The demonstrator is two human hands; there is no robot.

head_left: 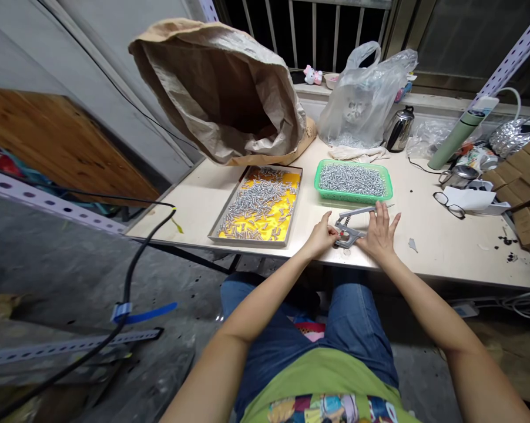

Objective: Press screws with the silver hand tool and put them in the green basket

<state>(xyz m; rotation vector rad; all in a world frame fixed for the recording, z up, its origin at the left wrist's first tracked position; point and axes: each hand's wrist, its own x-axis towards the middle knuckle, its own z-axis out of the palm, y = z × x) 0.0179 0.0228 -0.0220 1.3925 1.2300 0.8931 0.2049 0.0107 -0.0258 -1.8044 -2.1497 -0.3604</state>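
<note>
On the table's front part lies a grey metal hand tool (349,234) with two handles and a coil spring between them, its handles spread. My right hand (379,234) is over the handles at its right end, fingers fairly straight along the upper handle. At the tool's left end, my left hand (322,236) pinches at the jaw, where a small red spot shows; the fingers hide what they hold. Left of my hands, a shallow tray (287,239) with a yellow lining holds many small metal screw-like pieces (258,198). Behind the tool stands a green plastic basket (352,198) full of similar pieces.
A large open paper sack (221,94) stands behind the tray. Farther right are a plastic bag (357,106), a steel flask (399,130), a green tube-shaped object (456,141), eyeglasses (450,205) and stacked cardboard boxes (527,182). A black cable (133,270) hangs at the left.
</note>
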